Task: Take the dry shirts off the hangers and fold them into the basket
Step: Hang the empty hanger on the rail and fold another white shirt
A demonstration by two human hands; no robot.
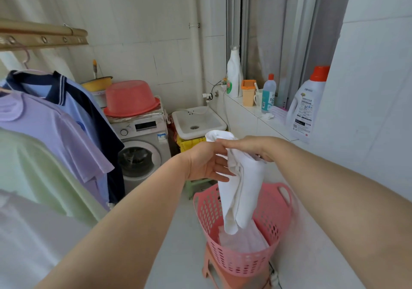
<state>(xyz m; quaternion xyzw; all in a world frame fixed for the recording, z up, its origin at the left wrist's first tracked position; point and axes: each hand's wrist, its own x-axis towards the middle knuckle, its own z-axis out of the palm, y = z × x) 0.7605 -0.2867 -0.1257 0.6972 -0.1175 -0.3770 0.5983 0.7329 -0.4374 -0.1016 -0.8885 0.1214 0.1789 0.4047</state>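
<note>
- Head view, centre: my right hand (254, 149) is curled round the top of a white shirt (243, 190). It bunches the soft, creased cotton into a thick roll.
- My left hand (205, 163) is relaxed, with its fingers nearly straight and laid against the side of that roll, and its thumb along the upper edge.
- The shirt hangs as a long drooping tube. Its lower end dips inside the pink basket (278, 217) at lower centre.
- The basket is glossy moulded plastic with flared walls, pierced by rows of oval slots and with a handle cut-out at the rim. It sits on a salmon plastic stool (209, 271).
- Pale folded cloth (247, 242) lies flat in the bottom of the basket.
- Left of frame: a blue polo (75, 103) with a striped navy collar, a lilac shirt (55, 128) and a pale green shirt (33, 166) hang under a tan rail (44, 38) punched with round holes.
- Middle left: a grey front-loading washing machine (142, 146) carries an upturned coral basin (131, 99). A white square sink (198, 121) is beside it.
- Right, on the tiled ledge: a white detergent jug (307, 108) with an orange cap. Its label print is too small for me to read.
- Farther back stands a tall white bottle (234, 72) with a green label, also illegible.
</note>
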